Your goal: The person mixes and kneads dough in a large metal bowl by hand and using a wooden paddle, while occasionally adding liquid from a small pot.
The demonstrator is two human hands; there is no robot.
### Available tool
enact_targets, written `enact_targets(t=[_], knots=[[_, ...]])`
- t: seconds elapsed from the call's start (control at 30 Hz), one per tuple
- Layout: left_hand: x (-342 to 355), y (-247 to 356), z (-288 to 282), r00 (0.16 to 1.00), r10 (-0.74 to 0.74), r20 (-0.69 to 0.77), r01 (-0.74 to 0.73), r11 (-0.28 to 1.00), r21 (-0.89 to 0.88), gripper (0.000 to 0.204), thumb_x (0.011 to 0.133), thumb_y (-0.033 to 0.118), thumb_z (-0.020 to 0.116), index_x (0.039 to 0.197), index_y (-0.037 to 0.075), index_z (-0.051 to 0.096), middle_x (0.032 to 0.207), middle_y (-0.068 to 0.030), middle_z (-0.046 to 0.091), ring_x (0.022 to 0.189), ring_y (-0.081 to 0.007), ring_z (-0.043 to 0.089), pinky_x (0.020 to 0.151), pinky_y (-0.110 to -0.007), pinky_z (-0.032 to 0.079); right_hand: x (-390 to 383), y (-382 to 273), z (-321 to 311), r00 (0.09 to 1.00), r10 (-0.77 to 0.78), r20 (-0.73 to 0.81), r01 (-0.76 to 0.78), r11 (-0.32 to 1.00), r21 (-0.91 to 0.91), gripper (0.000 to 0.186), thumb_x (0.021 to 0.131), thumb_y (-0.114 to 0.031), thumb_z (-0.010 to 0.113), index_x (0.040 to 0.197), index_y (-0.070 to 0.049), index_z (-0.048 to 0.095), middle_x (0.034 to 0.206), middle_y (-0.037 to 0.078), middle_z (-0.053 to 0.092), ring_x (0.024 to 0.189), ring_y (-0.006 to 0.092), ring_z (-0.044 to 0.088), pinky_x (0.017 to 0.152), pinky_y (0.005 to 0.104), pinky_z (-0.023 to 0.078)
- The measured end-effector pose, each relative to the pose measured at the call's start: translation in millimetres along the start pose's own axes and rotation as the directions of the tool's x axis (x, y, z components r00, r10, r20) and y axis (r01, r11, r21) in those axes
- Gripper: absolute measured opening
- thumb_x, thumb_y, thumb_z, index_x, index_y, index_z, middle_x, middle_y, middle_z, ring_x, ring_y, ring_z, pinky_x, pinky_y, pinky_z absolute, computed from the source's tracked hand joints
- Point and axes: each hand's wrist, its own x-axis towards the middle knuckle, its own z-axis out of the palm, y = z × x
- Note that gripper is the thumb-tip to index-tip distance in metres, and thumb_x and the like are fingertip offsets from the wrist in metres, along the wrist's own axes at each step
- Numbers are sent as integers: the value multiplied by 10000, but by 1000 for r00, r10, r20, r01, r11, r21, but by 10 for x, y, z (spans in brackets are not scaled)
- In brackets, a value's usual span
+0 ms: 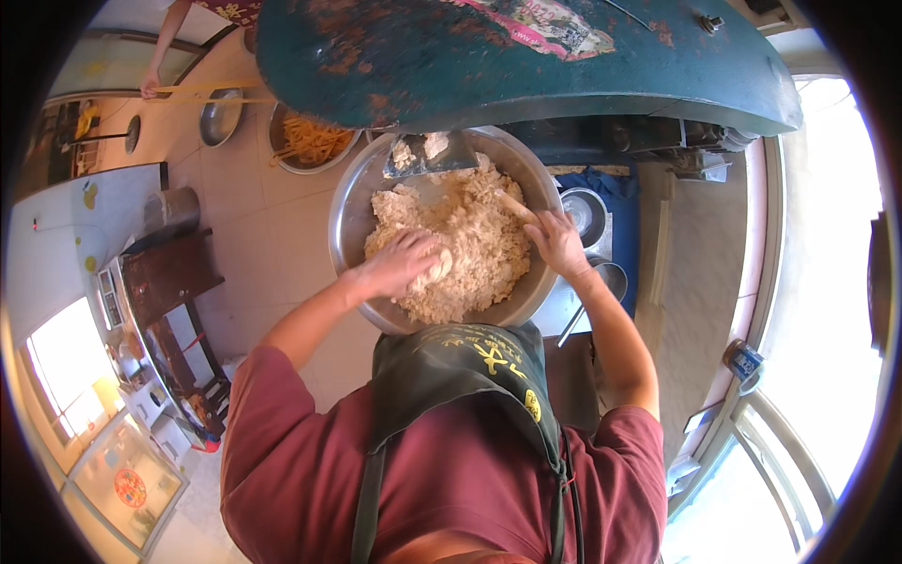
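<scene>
Crumbly, pale beige dough [470,244] fills much of a large metal bowl [344,211] in front of me. My left hand [399,266] is in the near left part of the bowl, its fingers curled round a dough clump [438,269]. At the bowl's right rim, my right hand [558,242] grips a short wooden stick [513,205], whose far end rests in the dough. Over the bowl's far side juts a metal chute [451,158] with a few lumps of dough on it.
A worn teal machine [583,89] spans the far side above the bowl. Metal pans [584,214] stand at the right. Far left are a bowl of orange strips [315,139] and a metal basin [221,118]. Another person's hand [150,86] holds long yellowish sticks [211,88].
</scene>
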Motion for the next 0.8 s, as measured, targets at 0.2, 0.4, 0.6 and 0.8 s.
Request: enact_targets(t=[0.2, 0.4, 0.6, 0.8], knots=[[-298, 456, 124, 786, -459, -415, 188, 816, -547, 610, 726, -19, 670, 1314, 75, 541, 1425, -218, 434, 1363, -374, 381, 1137, -442, 331, 867, 42, -75, 922, -361, -142, 312, 908, -281, 211, 902, -234, 655, 1019, -60, 637, 1244, 205, 496, 943, 387, 606, 879, 492, 477], [-540, 479, 1100, 203, -972, -121, -198, 80, -977, 342, 946, 140, 605, 1246, -11, 542, 1199, -101, 602, 956, -158, 628, 720, -282, 517, 689, 123, 149, 992, 6, 127, 18, 983, -185, 254, 936, -316, 602, 1054, -91, 618, 1075, 224, 516, 822, 422, 630, 691, 479, 543], [-379, -111, 1315, 409, -813, 414, -241, -534, -811, 461, 968, 488, 541, 1246, 124, 595, 983, -17, 658, 665, -68, 545, 516, -230, 401, -140, -6, 295, 990, 105, -96, -120, 978, -168, 222, 934, -289, 614, 1041, -97, 578, 989, 240, 525, 709, 444, 606, 583, 508, 523], [286, -568, 239, 634, -608, 479, 457, -205, -865, 1107, 744, 844, 535, 1548, 142, 240, 1567, -225, 242, 1442, -340, 264, 1081, -561, 350, -820, -372, 501, 902, 344, -262, -381, 919, -103, 230, 934, -257, 622, 1073, -84, 561, 968, 257, 489, 751, 480, 584, 609, 531, 508]])
